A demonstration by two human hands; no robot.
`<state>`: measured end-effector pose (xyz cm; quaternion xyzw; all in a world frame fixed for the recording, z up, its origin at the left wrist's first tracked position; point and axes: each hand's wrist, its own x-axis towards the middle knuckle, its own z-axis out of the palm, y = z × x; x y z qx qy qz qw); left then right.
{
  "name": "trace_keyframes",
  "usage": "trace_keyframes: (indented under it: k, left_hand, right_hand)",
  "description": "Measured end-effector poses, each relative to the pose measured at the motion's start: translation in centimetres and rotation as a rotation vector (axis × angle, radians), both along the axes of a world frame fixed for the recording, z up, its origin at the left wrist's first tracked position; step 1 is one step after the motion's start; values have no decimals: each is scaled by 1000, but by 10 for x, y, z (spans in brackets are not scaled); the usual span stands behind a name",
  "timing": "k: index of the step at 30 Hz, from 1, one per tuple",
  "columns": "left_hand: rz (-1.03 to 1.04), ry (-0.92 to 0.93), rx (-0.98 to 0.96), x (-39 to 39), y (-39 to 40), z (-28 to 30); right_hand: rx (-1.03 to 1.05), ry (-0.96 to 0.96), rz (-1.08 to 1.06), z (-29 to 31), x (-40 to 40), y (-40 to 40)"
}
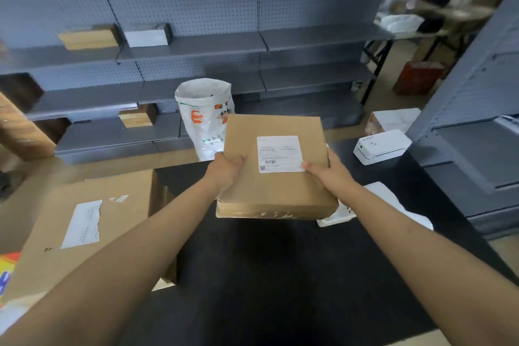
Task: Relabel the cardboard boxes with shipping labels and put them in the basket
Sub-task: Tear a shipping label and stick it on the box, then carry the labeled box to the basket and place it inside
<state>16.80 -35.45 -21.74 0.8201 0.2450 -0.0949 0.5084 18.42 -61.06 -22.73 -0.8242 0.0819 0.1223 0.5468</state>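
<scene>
Both my hands hold a flat brown cardboard box [276,196] above the black table [266,275]. A white shipping label [279,153] with a barcode is stuck on the box's top face. My left hand [227,173] grips the box's left edge, thumb on top. On the right edge, my right hand [328,170] grips the box, its thumb touching the label's lower right corner. Beyond the box, past the table's far edge, stands an open white woven sack [203,118] with orange print. No basket is recognisable in view.
A large cardboard box [84,233] with a torn white label stands at the left of the table. A white label printer [382,146] sits on the table's right. White sheets [393,199] lie under my right forearm. Grey shelving [196,48] with small boxes fills the background.
</scene>
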Motion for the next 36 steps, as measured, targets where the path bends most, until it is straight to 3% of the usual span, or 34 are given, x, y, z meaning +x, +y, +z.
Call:
trace_keyframes:
  k: [8,17,27,36]
  left_hand:
    - [-297,-105,47,7,-120,34]
    - [-622,-104,28,-42,-365,50]
    - [-1019,-111,-9,-142,-634,27]
    - [-1227,-26,-64,-159,-835,-6]
  right_hand:
    - [11,-6,-207,29,-41,-120]
    - [46,-30,-608,48,-176,-335]
    - [70,-5,-1110,38,-356,-536]
    - [59,32,-1364,11,-404,-675]
